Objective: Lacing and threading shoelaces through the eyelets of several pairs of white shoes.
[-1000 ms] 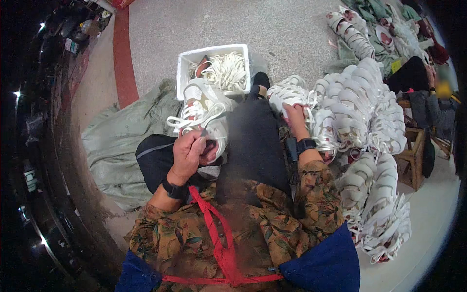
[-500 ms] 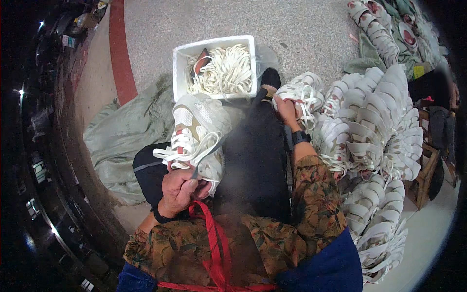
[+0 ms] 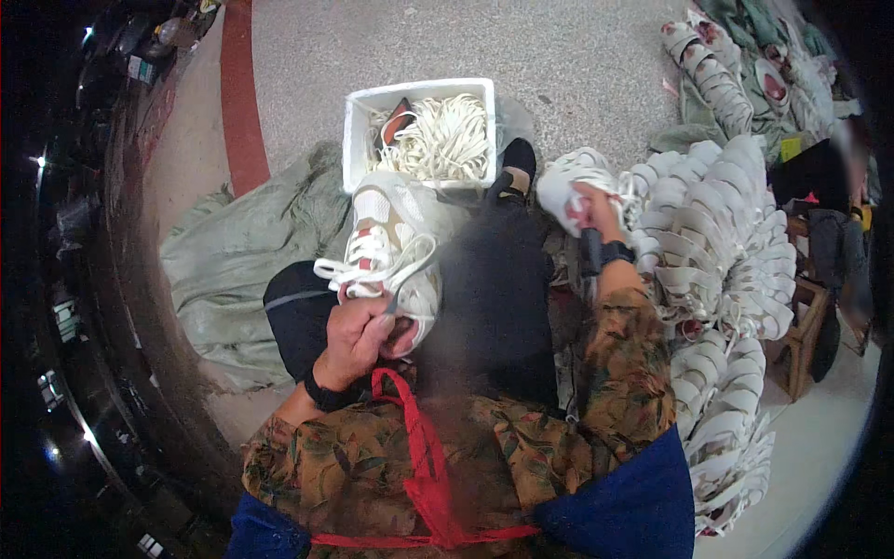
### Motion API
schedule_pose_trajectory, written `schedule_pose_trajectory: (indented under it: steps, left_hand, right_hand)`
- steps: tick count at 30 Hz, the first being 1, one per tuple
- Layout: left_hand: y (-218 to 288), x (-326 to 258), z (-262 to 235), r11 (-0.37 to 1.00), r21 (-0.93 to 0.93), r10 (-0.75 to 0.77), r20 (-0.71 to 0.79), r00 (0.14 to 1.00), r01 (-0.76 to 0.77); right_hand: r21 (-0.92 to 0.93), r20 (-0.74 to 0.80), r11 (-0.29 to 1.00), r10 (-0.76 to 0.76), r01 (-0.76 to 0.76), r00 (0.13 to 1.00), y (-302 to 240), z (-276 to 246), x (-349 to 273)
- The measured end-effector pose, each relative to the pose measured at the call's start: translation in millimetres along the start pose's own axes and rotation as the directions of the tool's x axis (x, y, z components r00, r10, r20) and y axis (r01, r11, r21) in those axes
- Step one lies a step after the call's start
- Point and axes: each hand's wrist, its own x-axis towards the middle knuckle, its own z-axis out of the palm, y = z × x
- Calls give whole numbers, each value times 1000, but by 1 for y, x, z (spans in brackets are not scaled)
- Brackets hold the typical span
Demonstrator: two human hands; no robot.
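Note:
My left hand point(image 3: 357, 337) is closed around the heel end of a white and beige sneaker upper point(image 3: 374, 212), which rests over my left thigh with its toe pointing away. White laces point(image 3: 410, 265) run through its eyelets, with loose loops standing up. A thin grey strip point(image 3: 393, 302) sticks out between my thumb and finger; its kind is unclear. Off to the right, my right hand point(image 3: 598, 212), smeared by motion, grips a second laced white sneaker upper point(image 3: 564, 179) near its opening, beside the large pile.
A white foam box point(image 3: 352, 140) full of white laces point(image 3: 442, 135) stands ahead. Nested white uppers point(image 3: 703, 219) are piled on the right, near a wooden stool point(image 3: 803, 343). A grey-green woven sack point(image 3: 247, 247) lies at left.
My right hand has moved right and slightly back, and the upper at it has turned. My left hand keeps its hold on the other upper. The whole view has shifted slightly.

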Motion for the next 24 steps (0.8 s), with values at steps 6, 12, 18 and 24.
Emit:
schedule_pose_trajectory:
  steps: [6, 12, 18, 24]
  left_hand:
    - [2, -4, -1, 996, -68, 49, -100, 994, -56]
    - [2, 0, 6, 924, -367, 75, -94, 993, -105]
    - [-26, -2, 7, 873, -83, 479, -45, 877, -481]
    - [-52, -8, 5, 854, -80, 519, 70, 852, -514]
  right_hand:
    - [59, -200, 736, -653, 674, 730, -79, -27, -191]
    - [-68, 136, 789, -599, 610, 789, -55, 49, -356]
    - [-557, 600, 649, -117, 518, 791, -31, 188, -383]
    - [-749, 662, 201, 195, 631, 724, -52, 238, -388]
